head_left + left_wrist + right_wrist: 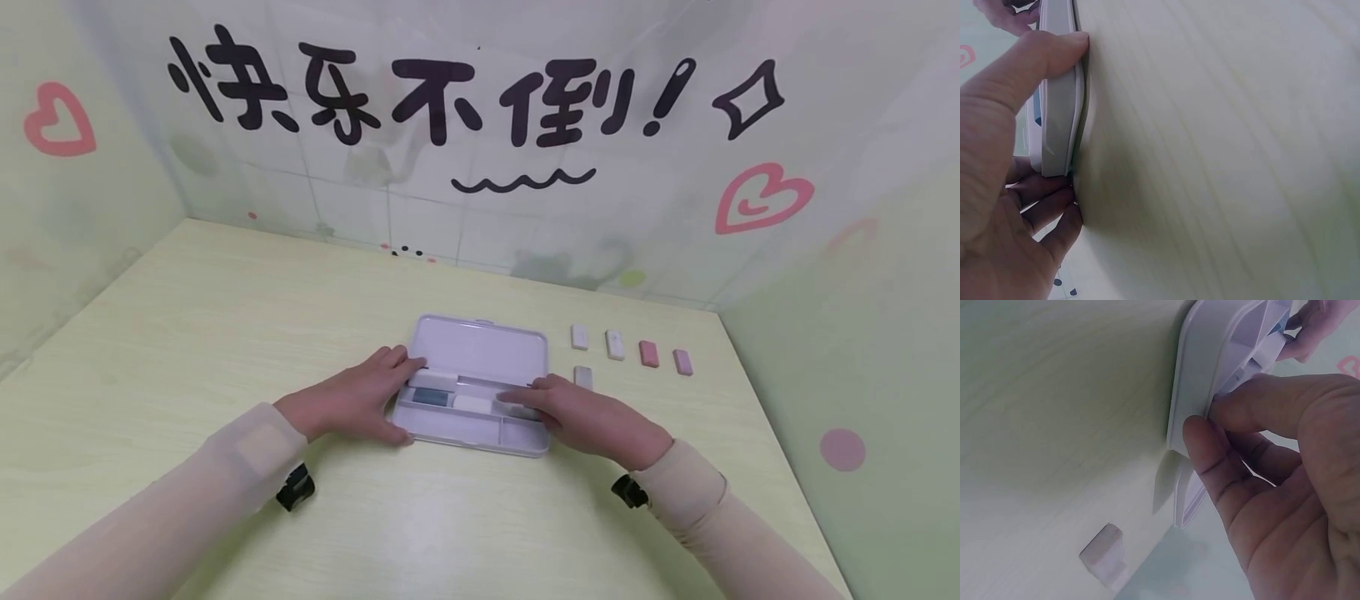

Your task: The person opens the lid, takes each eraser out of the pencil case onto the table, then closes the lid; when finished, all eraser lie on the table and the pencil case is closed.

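Note:
An open lilac pencil case (448, 423) lies on the table with its lid (480, 348) folded back. My left hand (363, 402) grips its left end, thumb against the front wall and fingers behind, as the left wrist view shows on the case wall (1059, 128). In the middle compartment lie a blue eraser (431, 397) and a white eraser (472, 404). At the right end, my right hand (596, 418) reaches in and pinches a pale eraser (517, 410), mostly covered by the fingers. The right wrist view shows the curled fingers (1210, 456) beside the case wall.
Right of the lid, a row holds two white erasers (579, 337) (615, 344), a pink eraser (648, 353) and a purple eraser (682, 362). A greyish eraser (582, 377) sits just beyond the right hand. Printed walls (480, 217) bound the table.

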Available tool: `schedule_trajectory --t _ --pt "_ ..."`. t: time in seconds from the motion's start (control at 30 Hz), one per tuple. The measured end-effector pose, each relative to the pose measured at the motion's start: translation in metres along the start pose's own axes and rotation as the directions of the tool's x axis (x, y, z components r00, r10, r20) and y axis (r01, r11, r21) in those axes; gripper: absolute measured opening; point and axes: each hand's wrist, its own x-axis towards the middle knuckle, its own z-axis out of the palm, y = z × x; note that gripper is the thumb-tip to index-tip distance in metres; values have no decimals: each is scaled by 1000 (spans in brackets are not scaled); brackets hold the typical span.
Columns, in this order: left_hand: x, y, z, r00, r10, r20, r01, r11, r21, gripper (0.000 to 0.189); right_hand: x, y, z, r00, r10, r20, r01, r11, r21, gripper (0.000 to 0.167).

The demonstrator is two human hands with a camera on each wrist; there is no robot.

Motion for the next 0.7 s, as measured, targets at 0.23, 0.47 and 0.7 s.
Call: schedule_trajectory --t 0.23,0.47,0.7 --pt "1 -2 2 1000 1 1 -1 1000 5 100 0 3 4 1000 -21 -18 21 1000 -6 40" --pt "0 -1 2 1000 0 1 0 1000 3 100 0 4 8 997 -35 -67 30 997 -75 41" --pt "1 -2 2 1000 5 -1 -5 1000 2 100 0 4 8 997 -5 -83 -1 997 -78 40"
